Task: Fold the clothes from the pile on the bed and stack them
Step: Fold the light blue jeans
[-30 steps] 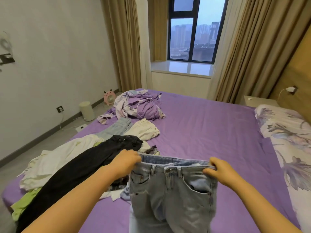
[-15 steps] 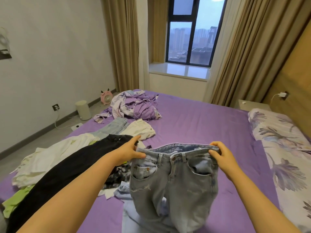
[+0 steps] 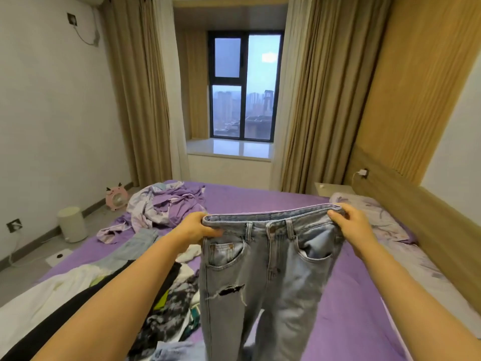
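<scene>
A pair of light blue ripped jeans hangs in the air in front of me, front side facing me, legs dangling toward the purple bed. My left hand grips the waistband at its left end and my right hand grips it at its right end, holding it stretched wide. To the left on the bed lies the pile of unfolded clothes, with white, black, patterned and green pieces. My left forearm hides part of the pile.
A crumpled purple and white bundle lies at the bed's far left. A floral pillow lies at the right by the wooden headboard. On the floor to the left stand a white bin and a pink fan.
Both hands have lifted the jeans higher and pulled the waistband wider. My view has tilted up, showing more of the window and curtains.
</scene>
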`<act>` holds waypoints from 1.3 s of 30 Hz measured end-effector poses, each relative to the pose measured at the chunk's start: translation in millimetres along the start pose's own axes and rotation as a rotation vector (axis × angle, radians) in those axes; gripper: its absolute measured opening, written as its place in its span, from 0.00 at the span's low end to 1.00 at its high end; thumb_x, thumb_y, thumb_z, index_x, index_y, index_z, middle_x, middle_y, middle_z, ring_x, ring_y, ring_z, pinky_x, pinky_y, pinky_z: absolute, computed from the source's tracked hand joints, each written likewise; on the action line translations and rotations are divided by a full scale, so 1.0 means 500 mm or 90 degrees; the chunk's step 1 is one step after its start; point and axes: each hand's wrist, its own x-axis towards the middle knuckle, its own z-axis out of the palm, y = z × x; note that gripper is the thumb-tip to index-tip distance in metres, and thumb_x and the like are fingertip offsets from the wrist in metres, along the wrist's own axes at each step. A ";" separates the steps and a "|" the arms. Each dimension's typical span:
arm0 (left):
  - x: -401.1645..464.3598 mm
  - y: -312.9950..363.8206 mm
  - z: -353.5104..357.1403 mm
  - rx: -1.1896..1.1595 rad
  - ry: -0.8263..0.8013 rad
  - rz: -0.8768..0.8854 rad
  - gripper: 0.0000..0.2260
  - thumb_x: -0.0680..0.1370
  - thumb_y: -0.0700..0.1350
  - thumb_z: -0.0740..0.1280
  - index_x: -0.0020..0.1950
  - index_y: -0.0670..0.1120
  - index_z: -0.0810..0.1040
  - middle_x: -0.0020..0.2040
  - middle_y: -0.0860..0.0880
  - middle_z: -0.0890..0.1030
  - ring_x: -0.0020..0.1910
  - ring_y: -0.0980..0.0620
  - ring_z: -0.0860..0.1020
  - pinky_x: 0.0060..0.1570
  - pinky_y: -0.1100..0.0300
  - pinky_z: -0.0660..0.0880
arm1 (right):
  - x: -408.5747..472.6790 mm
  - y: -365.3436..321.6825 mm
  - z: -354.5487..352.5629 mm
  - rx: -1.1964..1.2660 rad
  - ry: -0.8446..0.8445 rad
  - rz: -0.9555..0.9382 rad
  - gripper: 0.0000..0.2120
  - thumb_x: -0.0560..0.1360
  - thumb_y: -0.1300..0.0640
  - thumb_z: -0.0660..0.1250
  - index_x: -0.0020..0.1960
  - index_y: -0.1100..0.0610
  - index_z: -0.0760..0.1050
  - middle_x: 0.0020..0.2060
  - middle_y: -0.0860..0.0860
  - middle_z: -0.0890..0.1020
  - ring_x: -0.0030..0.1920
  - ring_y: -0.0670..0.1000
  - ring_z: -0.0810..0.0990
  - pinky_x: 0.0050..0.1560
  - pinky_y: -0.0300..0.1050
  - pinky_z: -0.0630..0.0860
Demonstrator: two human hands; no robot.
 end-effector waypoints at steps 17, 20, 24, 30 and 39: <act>0.026 0.489 -0.063 0.071 0.305 0.446 0.11 0.78 0.49 0.67 0.52 0.43 0.70 0.44 0.49 0.76 0.43 0.50 0.74 0.40 0.57 0.69 | 0.088 -0.362 -0.254 0.053 0.323 -0.134 0.07 0.78 0.56 0.66 0.49 0.61 0.76 0.42 0.55 0.79 0.43 0.52 0.75 0.43 0.44 0.70; 0.022 0.536 -0.068 0.059 0.353 0.480 0.12 0.79 0.50 0.66 0.53 0.44 0.69 0.42 0.53 0.75 0.40 0.52 0.74 0.43 0.53 0.73 | 0.099 -0.407 -0.279 0.068 0.357 -0.134 0.08 0.77 0.54 0.67 0.47 0.59 0.76 0.40 0.53 0.79 0.42 0.52 0.76 0.42 0.44 0.71; 0.028 0.556 -0.055 0.019 0.380 0.455 0.11 0.80 0.50 0.65 0.53 0.44 0.69 0.42 0.50 0.75 0.40 0.50 0.75 0.40 0.53 0.73 | 0.101 -0.437 -0.281 -0.075 0.384 -0.203 0.11 0.77 0.52 0.66 0.42 0.58 0.72 0.33 0.49 0.75 0.34 0.48 0.71 0.33 0.43 0.67; 0.044 0.511 0.002 -0.116 0.274 0.302 0.13 0.80 0.49 0.63 0.43 0.39 0.73 0.33 0.44 0.73 0.31 0.49 0.71 0.30 0.59 0.67 | 0.093 -0.423 -0.209 0.017 0.276 -0.084 0.13 0.76 0.51 0.68 0.43 0.62 0.74 0.37 0.55 0.78 0.40 0.55 0.77 0.38 0.45 0.71; 0.027 0.422 0.082 -0.276 0.127 0.153 0.11 0.78 0.47 0.68 0.40 0.40 0.78 0.35 0.43 0.82 0.35 0.48 0.81 0.38 0.55 0.80 | 0.023 -0.360 -0.051 0.391 0.072 0.140 0.17 0.72 0.65 0.72 0.58 0.69 0.74 0.41 0.60 0.81 0.38 0.55 0.81 0.40 0.49 0.79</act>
